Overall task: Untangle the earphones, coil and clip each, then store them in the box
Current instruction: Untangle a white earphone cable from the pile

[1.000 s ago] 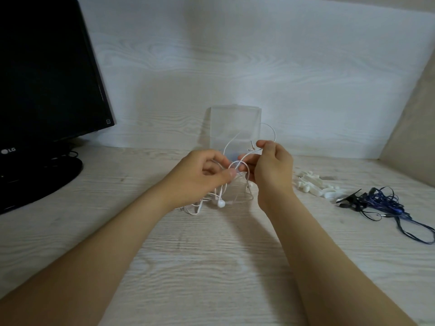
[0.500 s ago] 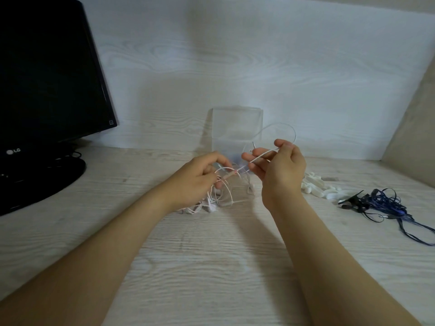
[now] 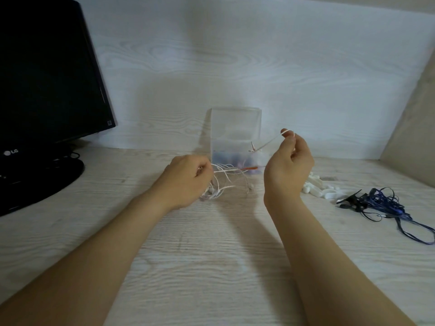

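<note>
White earphones hang in a loose, blurred tangle between my hands, just above the desk. My left hand pinches one part of the cable. My right hand is raised to the right and pinches a doubled strand near the plug end, stretched taut toward the tangle. Behind the tangle stands a clear plastic box with something bluish at its bottom. A dark blue earphone set lies tangled on the desk at the right. White clips lie in a small pile behind my right wrist.
A black monitor on its stand fills the left side, its base on the desk. A white wood-grain wall backs the desk, and a beige side panel closes the right. The pale wooden desk stretches toward me.
My hands have moved apart: the right hand rose up and to the right, drawing a strand out of the tangle, while the left hand shifted slightly left with the cable.
</note>
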`<state>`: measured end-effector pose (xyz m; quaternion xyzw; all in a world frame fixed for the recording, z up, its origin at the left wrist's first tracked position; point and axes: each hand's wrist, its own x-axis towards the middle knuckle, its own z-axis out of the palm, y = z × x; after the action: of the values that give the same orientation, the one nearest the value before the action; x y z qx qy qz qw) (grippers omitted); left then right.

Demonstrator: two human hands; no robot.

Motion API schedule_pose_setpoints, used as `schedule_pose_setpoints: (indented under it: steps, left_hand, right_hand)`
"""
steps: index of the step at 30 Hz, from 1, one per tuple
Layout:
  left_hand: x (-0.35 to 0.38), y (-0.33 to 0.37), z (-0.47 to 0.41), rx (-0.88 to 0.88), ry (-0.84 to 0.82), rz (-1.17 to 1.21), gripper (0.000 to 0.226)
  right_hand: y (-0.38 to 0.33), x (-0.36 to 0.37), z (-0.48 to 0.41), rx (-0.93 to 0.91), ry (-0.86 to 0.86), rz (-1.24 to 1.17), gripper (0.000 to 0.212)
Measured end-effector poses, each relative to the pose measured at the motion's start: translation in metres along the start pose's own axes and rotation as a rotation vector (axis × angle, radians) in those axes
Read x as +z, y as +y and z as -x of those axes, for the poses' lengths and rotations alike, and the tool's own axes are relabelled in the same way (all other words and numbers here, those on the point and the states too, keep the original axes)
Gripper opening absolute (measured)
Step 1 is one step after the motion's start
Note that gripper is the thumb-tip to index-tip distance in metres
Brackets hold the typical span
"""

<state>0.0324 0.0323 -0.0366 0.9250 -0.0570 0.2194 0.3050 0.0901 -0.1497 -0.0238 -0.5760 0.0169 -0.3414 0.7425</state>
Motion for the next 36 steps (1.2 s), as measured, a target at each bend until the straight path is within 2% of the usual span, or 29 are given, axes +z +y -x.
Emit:
schedule_pose_setpoints:
  steps: [8,9,11,12,14,16,19,21,24,26,30,32,36]
  left_hand:
    - [0.000,-0.007,-0.003,0.064,0.116,-0.261,0.021]
    - [0.000,-0.009,-0.003,0.062,0.115,-0.266,0.023]
    - [-0.001,-0.011,-0.004,0.066,0.109,-0.263,0.028]
    - [-0.001,-0.012,-0.004,0.074,0.101,-0.261,0.031]
    - [0.000,-0.012,-0.004,0.088,0.085,-0.264,0.035]
    - [0.002,-0.013,-0.004,0.109,0.072,-0.267,0.035]
    - [0.004,-0.012,-0.004,0.144,0.071,-0.264,0.032]
    - [0.004,-0.012,-0.004,0.158,0.082,-0.253,0.033]
    - [0.004,-0.013,-0.006,0.187,0.127,-0.200,0.033]
    - [0.005,-0.014,-0.007,0.198,0.138,-0.157,0.032]
    - [0.007,-0.014,-0.006,0.189,0.091,-0.198,0.026]
    - [0.008,-0.016,-0.006,0.166,0.056,-0.265,0.022]
    - [0.008,-0.022,-0.007,0.124,0.019,-0.283,0.015]
  right_hand:
    - [-0.004,0.002,0.011,-0.050,-0.026,0.319,0.035]
    - [-0.004,0.002,0.011,-0.076,-0.021,0.374,0.037]
    - [-0.002,-0.001,0.010,-0.158,0.003,0.590,0.027]
    - [0.001,-0.002,0.010,-0.182,-0.029,0.724,0.023]
    - [0.005,-0.004,0.012,-0.212,-0.137,0.913,0.032]
    - [0.007,-0.004,0.016,-0.342,-0.241,0.976,0.043]
    - [0.010,-0.001,0.019,-0.549,-0.449,0.812,0.045]
    - [0.010,0.001,0.023,-0.543,-0.608,0.623,0.042]
    - [0.013,0.005,0.027,-0.592,-0.725,0.625,0.029]
    - [0.021,0.008,0.025,-0.655,-0.715,0.671,0.026]
    - [0.024,0.009,0.019,-0.653,-0.559,0.630,0.025]
    - [0.017,0.007,0.020,-0.580,-0.486,0.525,0.023]
    - [0.003,0.004,0.020,-0.285,-0.458,0.261,0.019]
